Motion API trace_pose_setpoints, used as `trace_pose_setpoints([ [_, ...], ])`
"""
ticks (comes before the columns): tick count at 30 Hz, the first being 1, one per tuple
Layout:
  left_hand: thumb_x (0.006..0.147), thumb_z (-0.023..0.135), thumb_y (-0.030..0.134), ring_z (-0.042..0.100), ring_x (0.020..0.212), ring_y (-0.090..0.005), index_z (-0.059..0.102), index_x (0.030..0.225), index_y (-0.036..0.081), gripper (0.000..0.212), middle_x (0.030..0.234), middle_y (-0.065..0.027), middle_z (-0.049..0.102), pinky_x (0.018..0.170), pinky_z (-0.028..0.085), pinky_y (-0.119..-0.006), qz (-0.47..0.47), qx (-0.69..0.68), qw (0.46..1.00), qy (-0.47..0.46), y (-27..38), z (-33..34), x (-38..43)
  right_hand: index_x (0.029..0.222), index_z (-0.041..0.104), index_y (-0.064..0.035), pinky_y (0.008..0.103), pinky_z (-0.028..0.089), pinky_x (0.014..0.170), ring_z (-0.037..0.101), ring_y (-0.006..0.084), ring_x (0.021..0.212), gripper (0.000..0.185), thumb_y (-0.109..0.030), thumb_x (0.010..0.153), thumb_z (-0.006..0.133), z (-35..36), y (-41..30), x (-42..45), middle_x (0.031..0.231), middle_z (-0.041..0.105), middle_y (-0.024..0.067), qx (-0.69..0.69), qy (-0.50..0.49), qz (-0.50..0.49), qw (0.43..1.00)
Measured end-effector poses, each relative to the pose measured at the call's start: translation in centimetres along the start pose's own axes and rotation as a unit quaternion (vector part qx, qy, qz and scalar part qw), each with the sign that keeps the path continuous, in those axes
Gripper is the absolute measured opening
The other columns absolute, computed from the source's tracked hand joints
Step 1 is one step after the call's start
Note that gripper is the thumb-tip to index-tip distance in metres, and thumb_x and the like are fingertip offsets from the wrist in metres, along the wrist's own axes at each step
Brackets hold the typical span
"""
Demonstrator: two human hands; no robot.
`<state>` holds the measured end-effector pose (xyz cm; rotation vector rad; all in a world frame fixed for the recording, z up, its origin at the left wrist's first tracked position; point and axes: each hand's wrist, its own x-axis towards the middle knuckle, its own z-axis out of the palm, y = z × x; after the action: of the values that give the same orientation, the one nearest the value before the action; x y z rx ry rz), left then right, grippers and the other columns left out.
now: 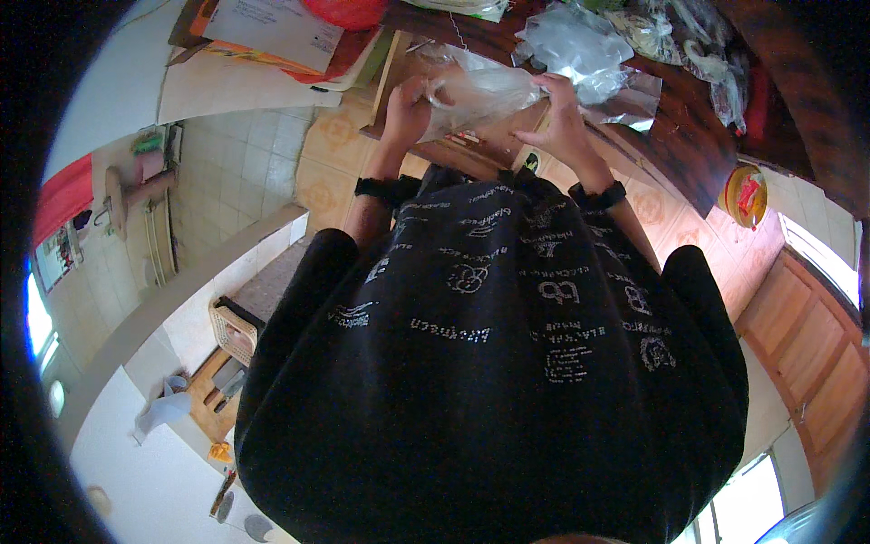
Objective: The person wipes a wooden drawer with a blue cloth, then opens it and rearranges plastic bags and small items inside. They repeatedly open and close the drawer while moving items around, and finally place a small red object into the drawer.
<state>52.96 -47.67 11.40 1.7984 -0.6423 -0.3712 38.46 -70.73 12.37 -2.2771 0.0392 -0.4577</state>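
A clear plastic bag (486, 92) is stretched between my two hands, above a pulled-out wooden drawer (386, 78). My left hand (409, 112) grips the bag's left end, where the plastic is twisted into a loop. At the other end, the thumb or a finger of my right hand (563, 126) pinches the bag's edge while the other digits are spread. Small items (465, 138) with some red lie in the drawer, partly hidden by the bag.
Crumpled clear plastic bags (578, 44) lie on the dark wooden tabletop (686, 112). Papers and folders (272, 34) are stacked at the upper left beside a red round object (346, 10). A yellow round container (743, 197) is at the right. Knives (228, 384) lie behind on the left.
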Motion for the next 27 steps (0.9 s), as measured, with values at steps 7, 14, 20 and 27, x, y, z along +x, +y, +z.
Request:
trace_pose_setpoints([
  [7,0.080,0.060,0.000,0.058,0.089,-0.0131,0.062,0.105,0.003,0.025,0.095,-0.0017,0.063,0.082,0.047,-0.027,-0.122,-0.251,0.948,-0.150,3.8,0.6,4.7,0.134,0.041,-0.0043,0.0347,0.036,0.105,0.042,0.0220,0.123,0.088,-0.033,0.064,0.087,8.1,5.5,2.8,0.134,0.045,0.0108,0.283,-0.150,0.056,0.946],
  [14,0.071,0.081,0.021,0.048,0.119,-0.0232,0.038,0.135,0.008,0.078,0.132,-0.0131,0.047,0.094,0.044,-0.034,-0.017,-0.113,0.993,0.026,2.5,-2.1,5.2,0.121,0.055,-0.0029,0.0359,0.048,0.092,0.059,0.0222,0.107,0.040,-0.022,0.088,0.065,8.5,3.5,5.1,0.118,0.061,0.0112,0.451,-0.197,0.236,0.838],
  [20,0.065,0.087,0.022,0.044,0.121,-0.0206,0.030,0.140,0.003,0.096,0.135,-0.0121,0.041,0.095,0.044,-0.037,-0.044,-0.138,0.988,-0.049,-1.3,-2.4,0.8,0.107,0.060,-0.0049,0.0411,0.052,0.083,0.063,0.0231,0.087,0.025,-0.022,0.090,0.058,6.0,1.4,5.7,0.101,0.063,0.0082,0.660,-0.035,0.362,0.658],
  [27,0.073,0.076,0.042,0.063,0.069,-0.0223,0.063,0.099,0.001,0.050,0.081,-0.0109,0.066,0.064,0.052,-0.037,0.048,0.119,0.984,-0.121,-3.5,6.0,2.6,0.099,0.063,-0.0086,0.0326,0.050,0.070,0.061,0.0178,0.078,0.020,-0.025,0.089,0.060,5.5,1.4,6.1,0.089,0.063,0.0039,0.628,-0.082,0.388,0.670],
])
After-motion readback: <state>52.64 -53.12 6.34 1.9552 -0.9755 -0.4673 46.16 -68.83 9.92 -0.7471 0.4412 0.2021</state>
